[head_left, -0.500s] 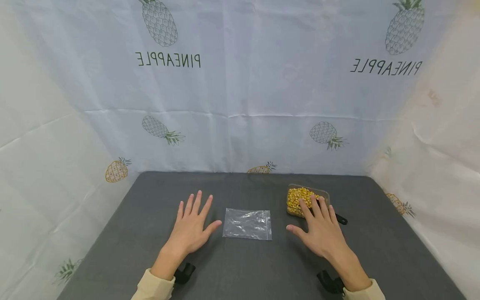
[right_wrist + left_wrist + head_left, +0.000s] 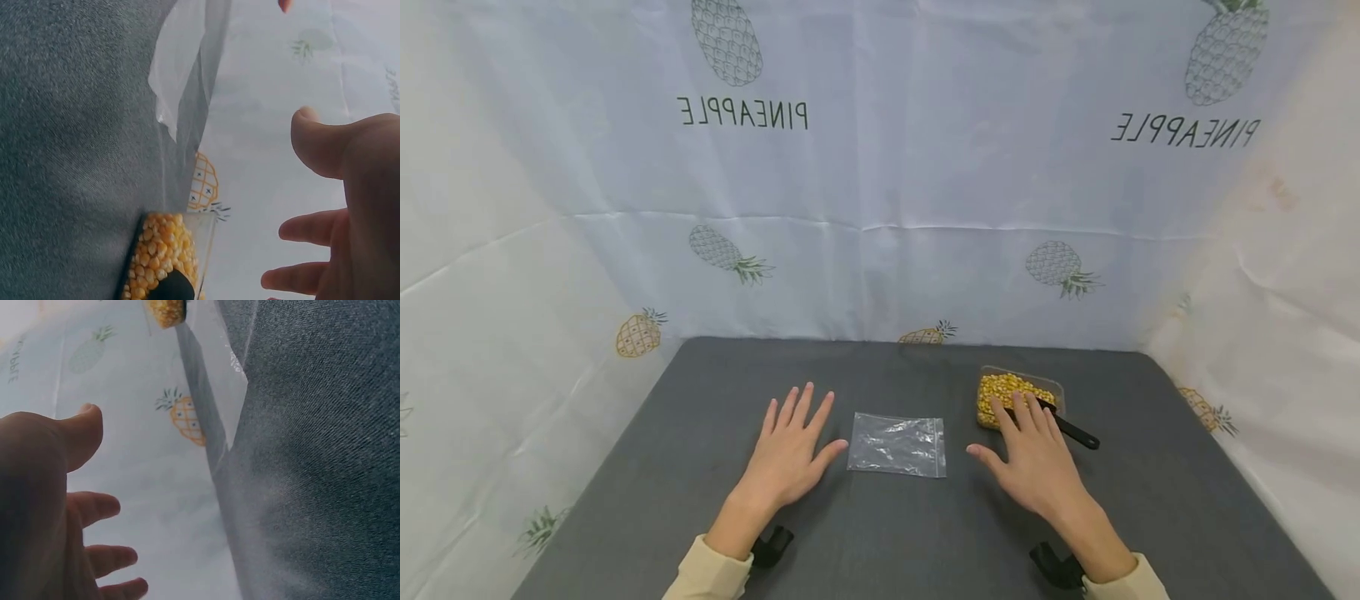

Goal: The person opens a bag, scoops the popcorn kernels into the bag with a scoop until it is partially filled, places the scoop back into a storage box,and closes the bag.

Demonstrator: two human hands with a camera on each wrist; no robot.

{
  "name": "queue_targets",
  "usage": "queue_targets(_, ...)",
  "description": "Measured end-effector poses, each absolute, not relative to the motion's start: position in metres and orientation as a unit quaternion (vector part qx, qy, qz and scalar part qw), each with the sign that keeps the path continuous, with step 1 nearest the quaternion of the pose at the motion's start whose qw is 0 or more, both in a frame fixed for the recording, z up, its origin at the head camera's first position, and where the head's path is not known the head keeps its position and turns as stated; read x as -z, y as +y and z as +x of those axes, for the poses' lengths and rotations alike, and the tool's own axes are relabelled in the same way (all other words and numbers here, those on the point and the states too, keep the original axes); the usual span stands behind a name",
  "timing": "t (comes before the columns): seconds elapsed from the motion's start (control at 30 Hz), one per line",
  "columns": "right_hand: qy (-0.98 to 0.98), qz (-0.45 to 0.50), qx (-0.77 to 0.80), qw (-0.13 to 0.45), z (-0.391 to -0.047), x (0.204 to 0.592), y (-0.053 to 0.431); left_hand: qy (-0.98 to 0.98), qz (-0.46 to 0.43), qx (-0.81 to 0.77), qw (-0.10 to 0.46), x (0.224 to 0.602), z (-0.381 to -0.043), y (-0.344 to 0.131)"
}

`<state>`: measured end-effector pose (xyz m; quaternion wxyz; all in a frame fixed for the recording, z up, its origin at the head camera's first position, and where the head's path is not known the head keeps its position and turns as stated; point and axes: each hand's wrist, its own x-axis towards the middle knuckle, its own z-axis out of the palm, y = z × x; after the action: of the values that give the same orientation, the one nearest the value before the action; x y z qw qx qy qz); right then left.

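Observation:
A clear zip bag [image 2: 897,446] lies flat on the dark grey table, between the two hands. The left hand [image 2: 784,462] is spread over the table left of the bag, fingers straight and holding nothing. On the other side the right hand [image 2: 1037,467] is also spread, with its fingertips overlapping the near edge of a clear container in the head view. Yellow corn kernels [image 2: 157,247] fill that container [image 2: 1024,374]. A black-handled scoop or spoon [image 2: 1078,434] rests in the corn, its handle sticking out to the right; its bowl is hidden.
White cloth [image 2: 880,167] printed with pineapples hangs behind the table [image 2: 880,542] and at both sides. Each wrist wears a black camera mount [image 2: 772,546] below a cream sleeve [image 2: 711,571].
The right hand has shifted slightly left, uncovering more of the black handle. The left hand stays spread beside the bag, and the head view has tilted a little.

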<state>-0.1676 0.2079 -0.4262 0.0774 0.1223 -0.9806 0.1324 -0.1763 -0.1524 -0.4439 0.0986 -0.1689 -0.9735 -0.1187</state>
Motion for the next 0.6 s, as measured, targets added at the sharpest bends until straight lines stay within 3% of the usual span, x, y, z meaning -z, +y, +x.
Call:
queue_targets(0.33,-0.977,0.133,-0.131,0.108,-0.170,0.431,0.197,-0.965,-0.200,0.112,0.131,0.444,-0.180,-0.145)
queue_targets(0.6,-0.959,0.162,-0.149,0.176,-0.170,0.432,0.186,-0.960,-0.214,0.118,0.133,0.444,-0.185,-0.131)
